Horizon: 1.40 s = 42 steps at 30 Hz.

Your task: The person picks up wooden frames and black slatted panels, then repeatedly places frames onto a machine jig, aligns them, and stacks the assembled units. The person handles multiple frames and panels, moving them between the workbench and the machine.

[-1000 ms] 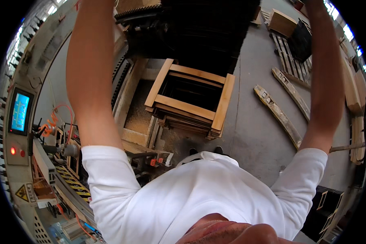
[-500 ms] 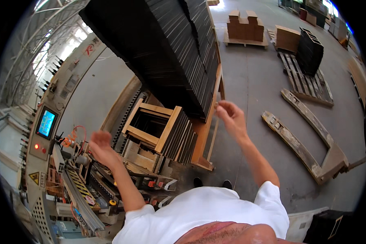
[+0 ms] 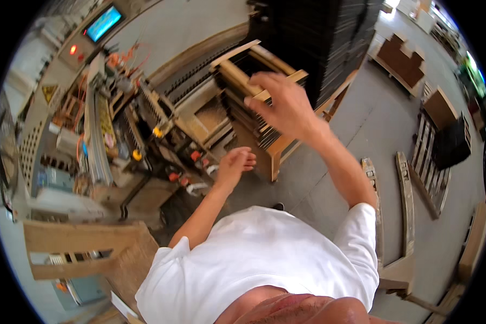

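Observation:
My right hand (image 3: 287,105) hovers over the near right part of a stack of rectangular wooden frames (image 3: 235,77). Its thumb and fingers are curved and apart, with nothing visible between them; whether a fingertip touches the top frame I cannot tell. The frames have pale wooden rails on top and dark edges below, and the hand hides part of them. Lower and further left, my left hand (image 3: 235,166) hangs in the air in front of the machine, fingers loosely stretched out and holding nothing. A wooden stand (image 3: 276,156) shows below the frames.
A tall stack of black panels (image 3: 329,48) rises behind the frames. At left is a machine with a lit screen (image 3: 103,24) and yellow knobs (image 3: 137,155). A wooden chair (image 3: 86,237) stands at lower left. Pallet-truck forks (image 3: 405,200) and a loaded slatted pallet (image 3: 431,167) are at right.
The view has turned left, bringing the chair in. My right hand has come over the wooden frames, and my left hand has moved away from the machine's screen side, closer to my body.

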### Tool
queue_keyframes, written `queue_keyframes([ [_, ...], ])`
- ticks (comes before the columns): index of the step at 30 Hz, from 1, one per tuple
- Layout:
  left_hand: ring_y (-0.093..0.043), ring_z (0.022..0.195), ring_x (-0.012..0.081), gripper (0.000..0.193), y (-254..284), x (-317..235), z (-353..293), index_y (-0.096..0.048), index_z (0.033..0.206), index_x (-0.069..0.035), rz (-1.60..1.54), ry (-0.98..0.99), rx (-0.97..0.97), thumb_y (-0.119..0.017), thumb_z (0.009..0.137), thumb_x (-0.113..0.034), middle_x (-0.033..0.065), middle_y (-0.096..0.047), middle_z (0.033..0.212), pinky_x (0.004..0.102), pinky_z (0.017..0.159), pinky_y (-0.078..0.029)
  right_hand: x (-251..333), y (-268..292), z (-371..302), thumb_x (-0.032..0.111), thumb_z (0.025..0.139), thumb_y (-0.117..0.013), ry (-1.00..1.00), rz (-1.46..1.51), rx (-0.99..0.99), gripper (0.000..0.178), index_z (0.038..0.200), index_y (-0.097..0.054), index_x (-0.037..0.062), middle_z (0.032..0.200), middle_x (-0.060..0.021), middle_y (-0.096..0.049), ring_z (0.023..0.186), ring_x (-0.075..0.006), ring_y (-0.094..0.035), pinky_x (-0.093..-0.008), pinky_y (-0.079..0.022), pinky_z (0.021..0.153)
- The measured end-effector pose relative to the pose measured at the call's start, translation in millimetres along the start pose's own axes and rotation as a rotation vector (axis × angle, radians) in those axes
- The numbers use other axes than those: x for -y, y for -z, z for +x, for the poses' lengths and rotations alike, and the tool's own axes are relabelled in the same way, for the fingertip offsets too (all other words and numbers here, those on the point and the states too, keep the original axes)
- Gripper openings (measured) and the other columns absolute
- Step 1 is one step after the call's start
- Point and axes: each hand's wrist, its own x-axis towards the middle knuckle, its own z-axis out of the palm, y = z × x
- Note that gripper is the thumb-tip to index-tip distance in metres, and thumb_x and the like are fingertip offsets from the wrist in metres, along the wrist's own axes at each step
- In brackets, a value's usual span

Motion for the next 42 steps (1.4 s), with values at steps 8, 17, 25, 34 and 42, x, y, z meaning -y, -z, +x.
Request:
queue_keyframes([
  [8,-0.062,0.083,0.0115,0.027,94.8,122.6,-82.9,-0.058,0.119,-0.003,-0.087,0.125,0.044,-0.058,0.097,-0.017,0.0067,-0.067,0.101,0.0247,0.071,-0.052,-33.5,-98.7,51.9,0.033,0.081,-0.07,0.011,-0.555,0.239,0.049,0.118,-0.059,0.0025,0.122,-0.0204,-0.056,0.118,-0.0383,-0.051,-0.0458,-0.04,0.101],
  [17,-0.063,0.077,0.0121,0.025,184.8,156.0,-126.3,-0.061,0.11,0.0,0.118,0.294,-0.198,-0.059,0.091,-0.017,0.0041,-0.066,0.092,0.025,0.064,-0.051,-77.7,48.3,214.2,0.044,0.086,-0.065,-0.295,-0.365,-0.001,0.053,0.12,-0.063,0.0037,0.114,-0.015,-0.066,0.105,-0.0274,-0.063,-0.0384,-0.049,0.091],
  [25,-0.06,0.069,0.0104,0.017,191.5,213.0,-130.6,-0.064,0.099,-0.004,0.044,0.336,-0.363,-0.057,0.094,-0.018,0.0019,-0.064,0.083,0.0257,0.059,-0.05,-103.1,167.0,253.5,0.054,0.089,-0.06,-0.534,0.394,-0.348,0.071,0.129,-0.052,-0.004,0.116,-0.019,-0.063,0.101,-0.0275,-0.064,-0.0385,-0.053,0.085],
  [34,-0.062,0.073,0.0151,0.033,148.4,212.8,-74.8,-0.064,0.104,0.002,0.305,0.248,-0.276,-0.06,0.092,-0.028,0.0077,-0.068,0.082,0.0314,0.067,-0.05,-40.5,-61.1,124.1,0.047,0.086,-0.065,0.053,-0.486,0.586,0.05,0.107,-0.065,0.0009,0.1,-0.0183,-0.068,0.094,-0.0332,-0.065,-0.0391,-0.05,0.083],
  [42,-0.065,0.086,0.0193,0.036,129.6,193.6,-63.6,-0.064,0.108,0.002,0.113,0.256,-0.297,-0.063,0.09,-0.029,0.0114,-0.069,0.095,0.0327,0.078,-0.051,-80.7,-104.8,94.3,0.03,0.08,-0.073,-0.244,-0.327,0.551,0.037,0.097,-0.059,0.0005,0.083,-0.0171,-0.063,0.081,-0.032,-0.063,-0.0407,-0.048,0.071],
])
